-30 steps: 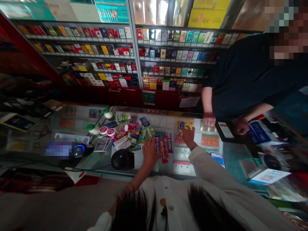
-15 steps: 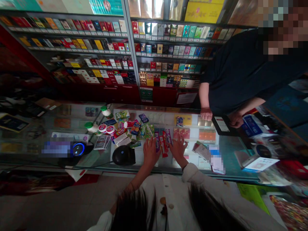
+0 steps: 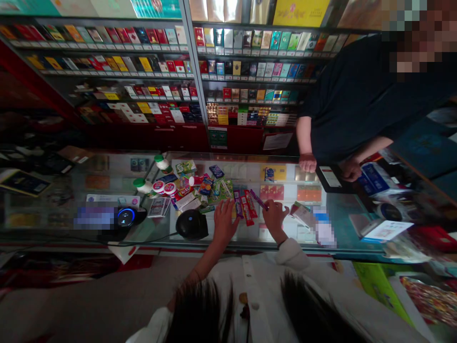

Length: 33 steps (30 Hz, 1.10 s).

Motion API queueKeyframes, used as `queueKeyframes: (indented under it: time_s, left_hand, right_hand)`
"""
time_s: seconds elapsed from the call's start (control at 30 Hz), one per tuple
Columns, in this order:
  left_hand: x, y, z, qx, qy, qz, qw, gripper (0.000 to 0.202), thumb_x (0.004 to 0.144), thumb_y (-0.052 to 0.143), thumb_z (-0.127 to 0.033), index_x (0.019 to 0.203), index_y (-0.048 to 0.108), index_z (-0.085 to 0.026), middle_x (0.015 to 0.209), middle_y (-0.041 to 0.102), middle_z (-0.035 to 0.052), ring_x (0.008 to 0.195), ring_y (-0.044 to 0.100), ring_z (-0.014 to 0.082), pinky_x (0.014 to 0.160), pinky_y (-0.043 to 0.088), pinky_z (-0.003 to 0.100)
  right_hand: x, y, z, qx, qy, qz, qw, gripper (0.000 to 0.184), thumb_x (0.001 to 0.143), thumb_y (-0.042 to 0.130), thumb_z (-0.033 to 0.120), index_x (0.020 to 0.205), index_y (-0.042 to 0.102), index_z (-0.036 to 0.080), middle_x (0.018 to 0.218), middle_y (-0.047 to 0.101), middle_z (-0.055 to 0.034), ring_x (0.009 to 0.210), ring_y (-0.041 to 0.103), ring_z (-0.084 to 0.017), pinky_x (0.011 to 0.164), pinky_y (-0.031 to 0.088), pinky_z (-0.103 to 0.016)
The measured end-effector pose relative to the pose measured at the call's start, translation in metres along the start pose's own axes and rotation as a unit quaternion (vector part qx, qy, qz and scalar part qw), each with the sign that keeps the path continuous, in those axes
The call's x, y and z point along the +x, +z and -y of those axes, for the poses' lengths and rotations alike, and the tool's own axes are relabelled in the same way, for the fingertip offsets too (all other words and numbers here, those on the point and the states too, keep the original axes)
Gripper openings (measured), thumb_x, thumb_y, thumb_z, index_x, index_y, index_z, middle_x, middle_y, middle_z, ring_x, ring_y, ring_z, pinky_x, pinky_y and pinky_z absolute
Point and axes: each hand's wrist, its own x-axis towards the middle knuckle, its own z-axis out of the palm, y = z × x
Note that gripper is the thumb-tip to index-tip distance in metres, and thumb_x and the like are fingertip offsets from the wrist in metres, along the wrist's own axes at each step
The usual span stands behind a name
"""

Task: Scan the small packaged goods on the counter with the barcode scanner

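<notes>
Single head-worn camera, looking forward and steeply down from close above the fingers (image 3: 225, 206); glass counter (image 3: 343, 227) beneath them, shelves (image 3: 143, 71) beyond them.

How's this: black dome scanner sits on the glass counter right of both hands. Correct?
No. Head view shows the black dome scanner on the glass counter to the left of both hands: left hand beside it, right hand farther off.

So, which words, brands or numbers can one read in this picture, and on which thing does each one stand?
None can be read.
Packs on the wall shelves: print too small.
Yellow box on the top shelf: characters blurred.
Sachets between left hand and right hand: too small.
Dark card on the glass counter: blurred.
White leaflet: blurred.
</notes>
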Motion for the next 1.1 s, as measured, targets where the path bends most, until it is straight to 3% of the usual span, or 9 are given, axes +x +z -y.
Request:
queueKeyframes:
  time_s: [0.2, 0.3, 0.43, 0.57, 0.67, 0.8, 1.0, 1.1]
  left_hand:
    - [0.006, -0.025, -0.010, -0.059, 0.031, -0.021, 0.998, 0.059, 0.096, 0.061, -0.035, 0.152, 0.048, -0.018, 0.154, 0.054, 0.0110, 0.149, 0.039, 0.0316, 0.122, 0.036, 0.050]
    - [0.006, -0.046, -0.017, -0.067, 0.035, -0.034, 0.997, 0.054, 0.098, 0.061, -0.039, 0.149, 0.052, -0.023, 0.142, 0.065, 0.0099, 0.140, 0.050, 0.0294, 0.117, 0.038, 0.048]
    - [0.002, -0.070, -0.023, -0.052, 0.063, -0.019, 0.997, 0.040, 0.095, 0.067, -0.042, 0.134, 0.066, -0.031, 0.126, 0.074, 0.0054, 0.126, 0.058, 0.0275, 0.112, 0.039, 0.046]
    - [0.001, -0.081, -0.025, -0.049, 0.075, -0.018, 0.996, 0.031, 0.094, 0.068, -0.041, 0.125, 0.071, -0.033, 0.119, 0.076, 0.0032, 0.121, 0.059, 0.0267, 0.111, 0.037, 0.045]
    - [0.001, -0.083, -0.024, -0.054, 0.073, -0.019, 0.996, 0.029, 0.094, 0.069, -0.040, 0.122, 0.073, -0.032, 0.118, 0.076, 0.0034, 0.121, 0.058, 0.0274, 0.108, 0.038, 0.044]
    - [0.001, -0.085, -0.022, -0.055, 0.078, -0.024, 0.995, 0.029, 0.094, 0.069, -0.039, 0.122, 0.073, -0.033, 0.117, 0.076, 0.0027, 0.122, 0.057, 0.0273, 0.109, 0.037, 0.044]
    - [0.001, -0.091, -0.021, -0.097, 0.052, -0.018, 0.994, 0.023, 0.099, 0.060, -0.037, 0.117, 0.074, -0.031, 0.113, 0.076, 0.0029, 0.118, 0.059, 0.0252, 0.110, 0.036, 0.044]
    - [0.003, -0.089, -0.022, -0.139, 0.016, -0.015, 0.990, 0.023, 0.101, 0.056, -0.036, 0.117, 0.072, -0.028, 0.115, 0.075, 0.0036, 0.114, 0.061, 0.0239, 0.106, 0.039, 0.042]
  right_hand:
    - [-0.024, -0.041, 0.001, 0.045, -0.142, -0.096, 0.984, 0.022, 0.096, 0.054, 0.029, 0.102, 0.074, 0.027, 0.098, 0.077, -0.0038, 0.112, 0.059, -0.025, 0.117, 0.010, -0.051]
    - [-0.038, -0.054, 0.002, 0.052, -0.193, -0.120, 0.973, 0.023, 0.099, 0.055, 0.030, 0.106, 0.077, 0.034, 0.096, 0.077, -0.0009, 0.109, 0.063, -0.022, 0.118, 0.009, -0.049]
    - [-0.050, -0.056, -0.003, 0.054, -0.191, -0.124, 0.972, 0.020, 0.099, 0.059, 0.034, 0.103, 0.078, 0.038, 0.090, 0.078, 0.0005, 0.108, 0.066, -0.024, 0.117, 0.009, -0.052]
    - [-0.051, -0.056, 0.000, 0.046, -0.173, -0.117, 0.977, 0.019, 0.098, 0.060, 0.036, 0.101, 0.078, 0.037, 0.090, 0.077, -0.0012, 0.108, 0.065, -0.026, 0.117, 0.009, -0.055]
    - [-0.047, -0.063, 0.011, 0.040, -0.158, -0.134, 0.977, 0.020, 0.097, 0.061, 0.040, 0.108, 0.077, 0.035, 0.103, 0.077, -0.0030, 0.114, 0.062, -0.028, 0.116, 0.011, -0.055]
    - [-0.039, -0.080, 0.022, 0.044, -0.153, -0.149, 0.976, 0.037, 0.092, 0.065, 0.048, 0.124, 0.071, 0.031, 0.127, 0.072, -0.0061, 0.130, 0.051, -0.032, 0.118, 0.011, -0.056]
    - [-0.030, -0.094, 0.018, 0.064, -0.191, -0.110, 0.973, 0.014, 0.093, 0.068, 0.042, 0.098, 0.078, 0.035, 0.124, 0.074, -0.0012, 0.131, 0.050, -0.030, 0.119, 0.012, -0.053]
    - [-0.028, -0.093, 0.016, 0.132, -0.189, -0.096, 0.968, 0.017, 0.095, 0.065, 0.043, 0.094, 0.077, 0.032, 0.115, 0.076, -0.0018, 0.123, 0.056, -0.027, 0.116, 0.022, -0.051]
